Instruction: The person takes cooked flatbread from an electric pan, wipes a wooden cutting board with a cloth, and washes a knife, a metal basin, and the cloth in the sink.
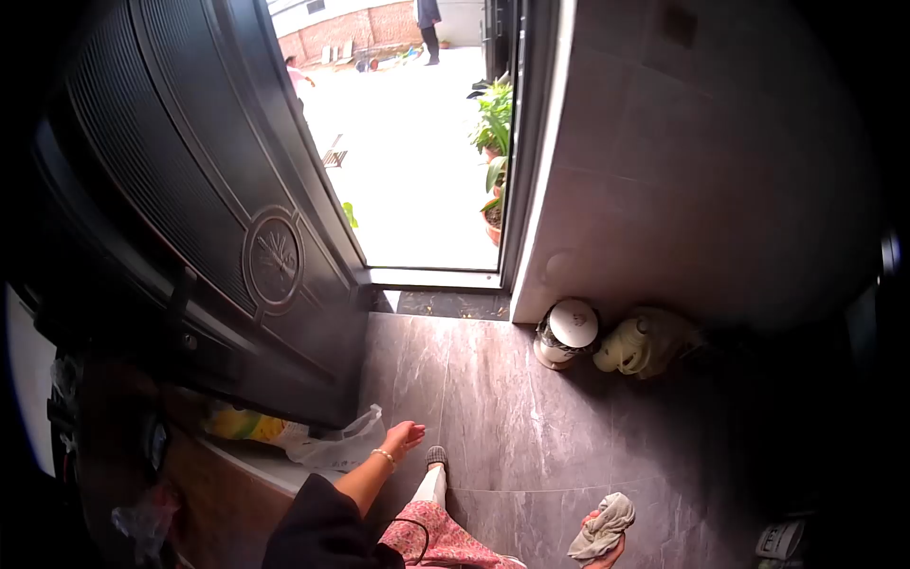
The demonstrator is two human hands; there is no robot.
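Observation:
My right hand grips a crumpled grey-white cloth low in the view, held over the floor. Out in front of me on the left is my left hand, its fingers loosely stretched and nothing visible in it. A bracelet circles that wrist. Just behind the left hand a clear plastic bag lies by the foot of the dark door, which stands open. The door's round carved emblem faces me.
Grey tiled floor leads to the door sill. A white-topped bin and a pale sack stand against the right wall. Outside are potted plants and a person. A low wooden surface is at left.

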